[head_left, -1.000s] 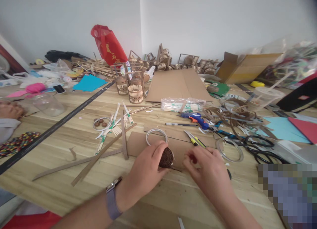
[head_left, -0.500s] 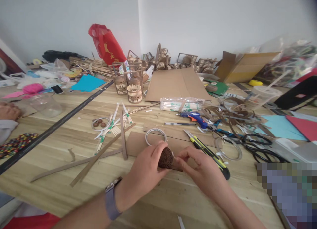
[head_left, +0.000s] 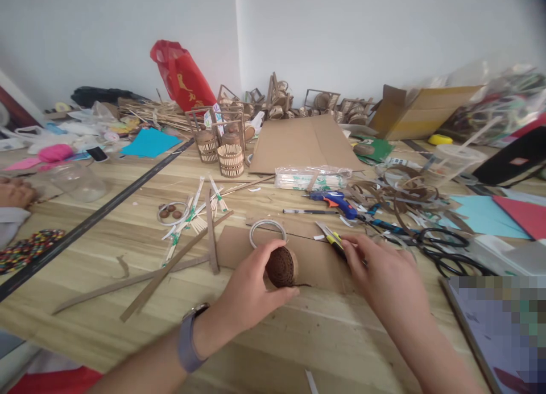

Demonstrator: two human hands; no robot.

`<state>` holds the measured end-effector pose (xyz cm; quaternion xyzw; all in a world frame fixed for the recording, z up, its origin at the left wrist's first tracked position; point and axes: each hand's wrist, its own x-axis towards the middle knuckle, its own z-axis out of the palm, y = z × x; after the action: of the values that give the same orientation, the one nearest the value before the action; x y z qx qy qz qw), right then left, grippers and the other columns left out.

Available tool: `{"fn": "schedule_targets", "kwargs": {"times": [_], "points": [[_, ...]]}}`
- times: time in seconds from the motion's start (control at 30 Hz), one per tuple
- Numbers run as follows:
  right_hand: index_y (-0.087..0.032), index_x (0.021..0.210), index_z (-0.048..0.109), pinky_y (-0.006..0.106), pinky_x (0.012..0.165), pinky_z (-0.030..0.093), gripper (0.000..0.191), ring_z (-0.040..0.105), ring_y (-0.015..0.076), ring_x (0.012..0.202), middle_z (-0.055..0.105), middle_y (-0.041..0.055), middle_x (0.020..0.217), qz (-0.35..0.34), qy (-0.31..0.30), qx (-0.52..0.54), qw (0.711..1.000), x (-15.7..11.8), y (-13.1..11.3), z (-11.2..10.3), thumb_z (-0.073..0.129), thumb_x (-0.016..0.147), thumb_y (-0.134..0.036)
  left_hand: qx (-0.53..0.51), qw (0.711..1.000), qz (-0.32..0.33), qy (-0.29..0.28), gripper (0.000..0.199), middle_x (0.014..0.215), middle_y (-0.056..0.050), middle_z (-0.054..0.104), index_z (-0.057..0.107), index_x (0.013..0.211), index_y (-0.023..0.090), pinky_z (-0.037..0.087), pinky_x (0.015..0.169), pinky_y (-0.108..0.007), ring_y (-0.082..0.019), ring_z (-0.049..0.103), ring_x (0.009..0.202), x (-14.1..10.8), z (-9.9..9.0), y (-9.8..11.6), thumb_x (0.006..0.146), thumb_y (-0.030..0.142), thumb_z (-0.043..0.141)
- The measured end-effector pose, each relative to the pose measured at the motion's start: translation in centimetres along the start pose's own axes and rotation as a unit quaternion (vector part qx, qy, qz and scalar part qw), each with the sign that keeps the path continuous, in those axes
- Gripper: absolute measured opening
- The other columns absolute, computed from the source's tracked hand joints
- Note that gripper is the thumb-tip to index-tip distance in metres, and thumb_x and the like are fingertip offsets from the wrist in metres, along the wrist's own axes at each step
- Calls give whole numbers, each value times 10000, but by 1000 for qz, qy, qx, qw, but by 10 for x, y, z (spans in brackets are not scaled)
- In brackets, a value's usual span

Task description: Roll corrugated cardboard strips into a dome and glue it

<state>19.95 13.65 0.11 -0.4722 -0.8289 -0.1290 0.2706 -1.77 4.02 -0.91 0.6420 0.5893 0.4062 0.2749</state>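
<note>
My left hand [head_left: 251,283], with a watch on the wrist, holds a round brown coiled piece [head_left: 280,267] between thumb and fingers, over a strip of cardboard [head_left: 315,257]. A thin dark end sticks out to the right of the coil. My right hand [head_left: 384,269] has its fingers closed around the yellow and black utility knife [head_left: 335,241], whose tip points up and left. A pale ring [head_left: 268,228] lies just beyond the coil.
Brown strips [head_left: 170,274] and bundled sticks [head_left: 196,212] lie on the left. Farther back are a blue glue gun [head_left: 336,200], small baskets [head_left: 231,160] and a cardboard sheet [head_left: 302,144]. Black scissors [head_left: 443,240] lie right. Another person's hand [head_left: 15,194] rests far left.
My right hand has left the coiled piece, moved right and closed on the utility knife. The coil, still in my left hand, has tilted and shifted slightly left.
</note>
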Motion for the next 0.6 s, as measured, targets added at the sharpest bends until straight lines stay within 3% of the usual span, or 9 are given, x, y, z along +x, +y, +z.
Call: {"fn": "schedule_targets", "kwargs": {"times": [0.1, 0.23, 0.37, 0.6], "points": [[-208, 876, 675, 324, 592, 449, 268, 654, 215, 645, 710, 57, 720, -33, -9, 177, 984, 3, -11, -13, 449, 954, -330, -33, 999, -18, -8, 636, 1245, -106, 603, 457, 1290, 233, 507, 950, -468, -282, 595, 1119, 0, -1, 0, 734, 218, 765], [-236, 822, 666, 249, 536, 485, 184, 623, 158, 613, 677, 16, 704, -70, -69, 390, 915, 5, -28, -29, 599, 894, -391, -75, 997, -26, -17, 631, 1224, -115, 608, 465, 1287, 213, 508, 946, -443, -281, 602, 1105, 2, -2, 0, 745, 301, 777], [-229, 784, 660, 229, 506, 479, 147, 601, 141, 590, 653, 7, 671, -78, -97, 433, 893, 3, -38, -30, 633, 876, -341, -95, 995, -27, -26, 619, 1218, -120, 610, 464, 1289, 204, 507, 944, -427, -276, 604, 1099, 2, -2, 1, 761, 332, 761], [-229, 759, 619, 220, 487, 457, 150, 591, 142, 590, 607, 0, 663, -72, -110, 404, 905, -2, -41, -22, 561, 897, -230, -77, 996, -8, -40, 639, 1198, -94, 619, 466, 1298, 231, 499, 951, -422, -262, 610, 1070, 0, -3, 2, 736, 267, 768]]}}
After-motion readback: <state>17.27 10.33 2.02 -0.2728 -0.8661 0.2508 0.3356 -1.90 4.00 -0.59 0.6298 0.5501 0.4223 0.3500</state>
